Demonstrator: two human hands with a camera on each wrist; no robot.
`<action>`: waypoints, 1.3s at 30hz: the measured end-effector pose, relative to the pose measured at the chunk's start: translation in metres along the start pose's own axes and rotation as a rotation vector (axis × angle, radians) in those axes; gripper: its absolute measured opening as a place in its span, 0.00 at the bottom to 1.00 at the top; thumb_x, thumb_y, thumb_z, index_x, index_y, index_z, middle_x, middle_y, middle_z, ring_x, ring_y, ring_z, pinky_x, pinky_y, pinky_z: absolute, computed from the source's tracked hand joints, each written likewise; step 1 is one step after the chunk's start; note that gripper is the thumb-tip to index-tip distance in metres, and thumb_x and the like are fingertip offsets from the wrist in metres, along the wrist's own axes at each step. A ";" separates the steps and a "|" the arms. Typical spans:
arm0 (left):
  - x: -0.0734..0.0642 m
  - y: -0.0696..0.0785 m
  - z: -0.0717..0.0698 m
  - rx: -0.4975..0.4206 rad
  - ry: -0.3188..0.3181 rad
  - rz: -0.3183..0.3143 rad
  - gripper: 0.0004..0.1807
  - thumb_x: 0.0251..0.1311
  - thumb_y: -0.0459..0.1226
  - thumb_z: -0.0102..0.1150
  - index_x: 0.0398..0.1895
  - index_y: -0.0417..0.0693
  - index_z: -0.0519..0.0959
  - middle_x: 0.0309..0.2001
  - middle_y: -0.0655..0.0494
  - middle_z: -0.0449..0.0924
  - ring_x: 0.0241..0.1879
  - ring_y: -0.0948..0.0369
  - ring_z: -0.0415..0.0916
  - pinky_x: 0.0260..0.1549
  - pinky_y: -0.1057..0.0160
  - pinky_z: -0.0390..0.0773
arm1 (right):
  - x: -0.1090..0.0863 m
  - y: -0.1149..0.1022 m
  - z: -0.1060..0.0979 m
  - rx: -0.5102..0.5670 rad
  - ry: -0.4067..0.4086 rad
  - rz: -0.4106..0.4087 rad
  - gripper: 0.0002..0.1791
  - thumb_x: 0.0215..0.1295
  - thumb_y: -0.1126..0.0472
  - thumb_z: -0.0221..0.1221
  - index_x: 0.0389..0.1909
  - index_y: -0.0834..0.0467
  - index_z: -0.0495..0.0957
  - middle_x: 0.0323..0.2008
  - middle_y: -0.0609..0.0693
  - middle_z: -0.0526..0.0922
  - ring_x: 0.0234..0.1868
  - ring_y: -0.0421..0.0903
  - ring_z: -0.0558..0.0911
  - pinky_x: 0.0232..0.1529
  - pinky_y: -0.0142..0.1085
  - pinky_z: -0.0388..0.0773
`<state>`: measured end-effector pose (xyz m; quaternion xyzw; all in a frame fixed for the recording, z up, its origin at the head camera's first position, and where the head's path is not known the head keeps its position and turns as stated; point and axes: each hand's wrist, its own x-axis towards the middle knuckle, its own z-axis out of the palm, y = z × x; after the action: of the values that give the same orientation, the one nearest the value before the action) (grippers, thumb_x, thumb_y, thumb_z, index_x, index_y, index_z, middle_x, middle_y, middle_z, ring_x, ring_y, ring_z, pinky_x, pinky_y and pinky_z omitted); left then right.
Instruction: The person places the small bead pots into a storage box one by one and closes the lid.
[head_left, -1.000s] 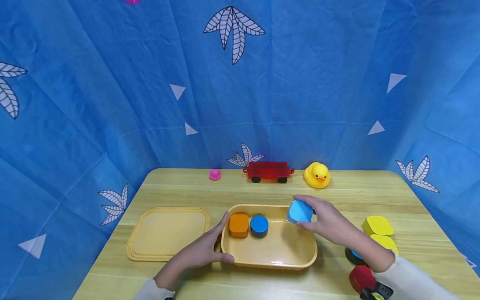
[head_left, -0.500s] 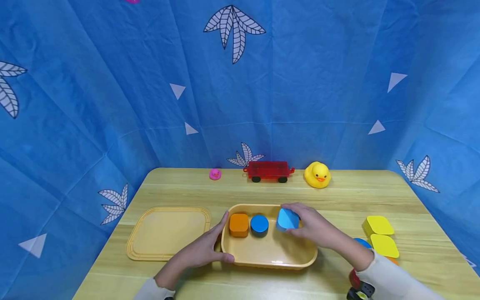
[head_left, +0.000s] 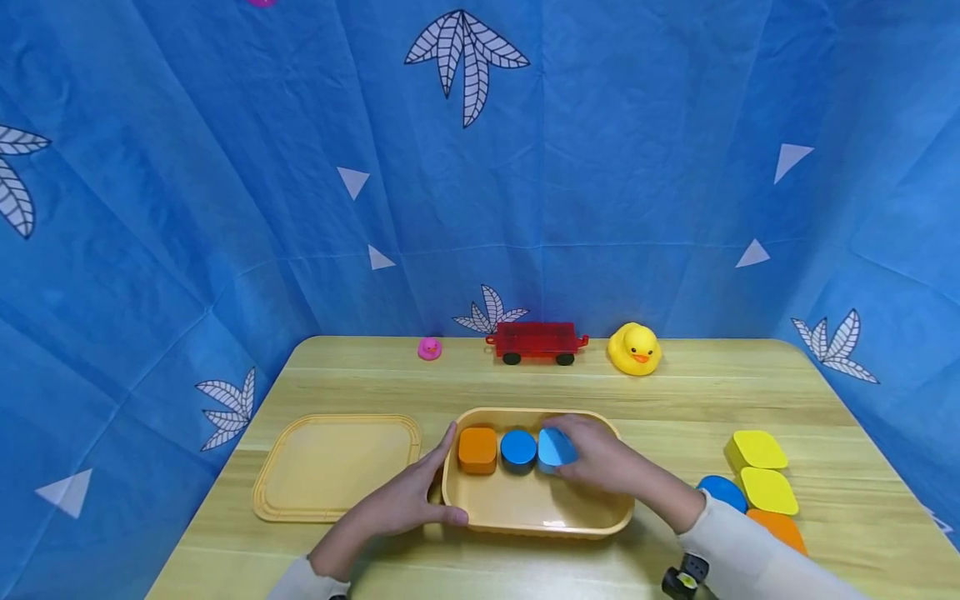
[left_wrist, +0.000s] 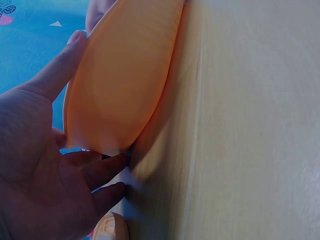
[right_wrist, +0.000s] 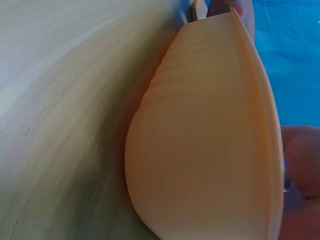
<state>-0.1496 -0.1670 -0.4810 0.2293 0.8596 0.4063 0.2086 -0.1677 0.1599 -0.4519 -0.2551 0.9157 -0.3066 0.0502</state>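
Note:
A pale orange-yellow plastic box (head_left: 555, 510) sits mid-table with its inside showing. My left hand (head_left: 411, 498) grips its left end, thumb at the near corner and fingers round the far side; the left wrist view shows this hand (left_wrist: 55, 165) against the box wall (left_wrist: 125, 75). Inside, along the back, an orange rounded-square block (head_left: 477, 451) and a blue round block (head_left: 518, 451) stand in a row. My right hand (head_left: 600, 457) reaches in and holds a light blue rounded-square block (head_left: 553, 448) close to the round one. In the right wrist view the box wall (right_wrist: 210, 140) hides that block.
A matching lid (head_left: 337, 467) lies left of the box. Right are yellow blocks (head_left: 757, 450), a blue round block (head_left: 722, 492) and an orange block (head_left: 778, 529). A pink duck (head_left: 430, 348), red wagon (head_left: 536, 340) and yellow duck (head_left: 634, 350) line the back edge.
My right hand has carried the light blue block leftward from over the box's right end, down beside the blue round block. The left hand keeps its grip.

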 end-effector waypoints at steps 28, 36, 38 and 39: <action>0.000 0.002 0.000 -0.026 -0.016 -0.010 0.67 0.59 0.55 0.72 0.85 0.58 0.30 0.84 0.53 0.35 0.82 0.51 0.43 0.76 0.45 0.52 | -0.009 0.008 -0.021 0.080 -0.034 -0.012 0.34 0.60 0.67 0.70 0.67 0.68 0.73 0.62 0.61 0.80 0.62 0.62 0.79 0.61 0.56 0.78; 0.001 0.001 0.000 -0.024 -0.019 -0.023 0.67 0.59 0.55 0.73 0.85 0.59 0.30 0.84 0.55 0.34 0.82 0.52 0.42 0.77 0.45 0.51 | -0.024 0.011 -0.037 0.136 0.026 0.020 0.32 0.61 0.67 0.71 0.66 0.68 0.74 0.63 0.63 0.78 0.61 0.63 0.79 0.58 0.55 0.81; 0.001 0.001 0.000 -0.024 -0.019 -0.023 0.67 0.59 0.55 0.73 0.85 0.59 0.30 0.84 0.55 0.33 0.82 0.53 0.42 0.77 0.45 0.50 | -0.028 0.012 -0.041 0.133 0.036 0.028 0.32 0.62 0.66 0.71 0.67 0.67 0.74 0.64 0.62 0.78 0.62 0.63 0.79 0.59 0.55 0.80; 0.000 0.000 0.001 -0.023 -0.018 -0.021 0.67 0.58 0.55 0.73 0.85 0.59 0.30 0.84 0.55 0.34 0.82 0.53 0.42 0.77 0.45 0.50 | -0.030 0.013 -0.043 0.128 0.042 0.029 0.32 0.62 0.65 0.71 0.67 0.67 0.74 0.64 0.62 0.78 0.62 0.62 0.79 0.58 0.55 0.81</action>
<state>-0.1496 -0.1663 -0.4812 0.2213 0.8553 0.4119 0.2232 -0.1582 0.2069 -0.4264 -0.2316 0.8987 -0.3689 0.0513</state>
